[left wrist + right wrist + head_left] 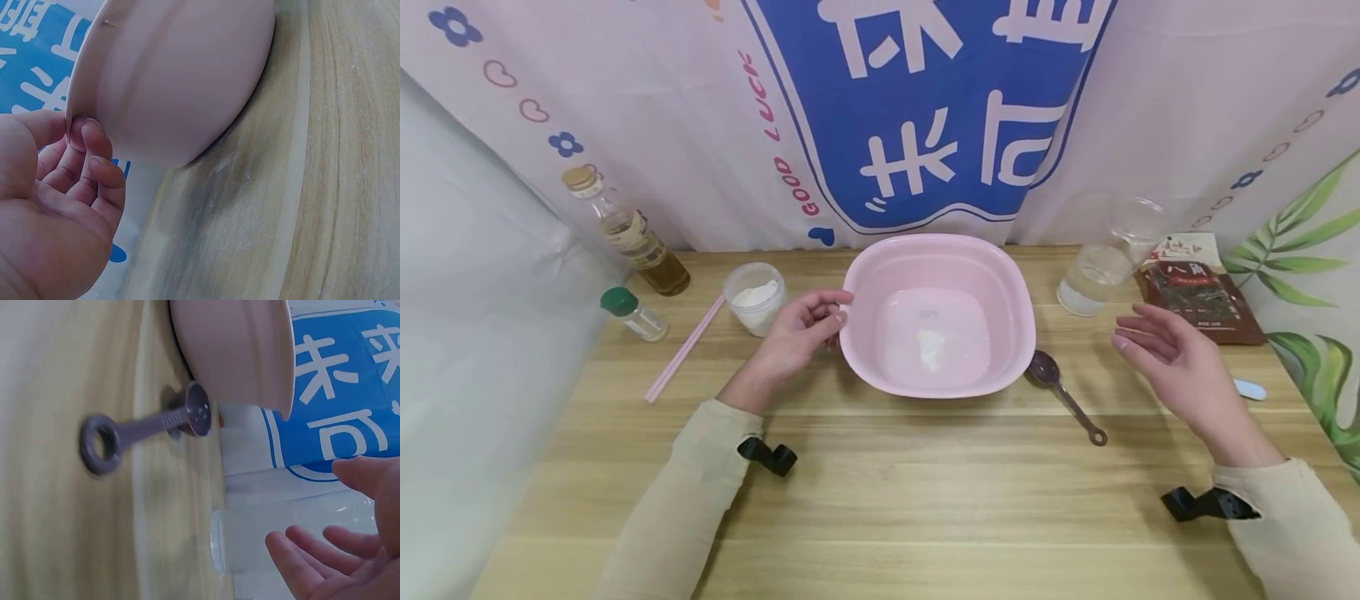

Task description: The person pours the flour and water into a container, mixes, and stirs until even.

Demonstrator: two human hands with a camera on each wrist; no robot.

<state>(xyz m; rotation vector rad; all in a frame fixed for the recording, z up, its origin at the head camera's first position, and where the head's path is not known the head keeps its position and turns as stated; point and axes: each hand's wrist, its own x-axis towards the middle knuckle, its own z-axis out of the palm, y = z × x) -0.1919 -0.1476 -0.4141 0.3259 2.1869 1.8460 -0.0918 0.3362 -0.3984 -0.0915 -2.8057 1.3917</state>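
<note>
Two containers, a green-capped shaker (640,319) and a bottle of amber liquid (646,254), stand at the far left corner of a wooden table (880,500). Next come pink chopsticks (685,350) and a jar of white powder (756,302). The left hand (793,337) pinches the rim of a pink basin (940,271), midway along the far edge. Just right lies a brown spoon (1072,405). Near a clear cup (1088,279), the right hand (1187,367) hovers, fingers loosely extended; beyond, a brown packet (1202,296) occupies the far right corner.

The left hand (796,335) points far and right, thumb and bent fingers set in a pinch. The right hand (1183,371) hovers, fingers loosely extended, thumb apart. Both sleeved forearms (673,504) slant in from the near side.
</note>
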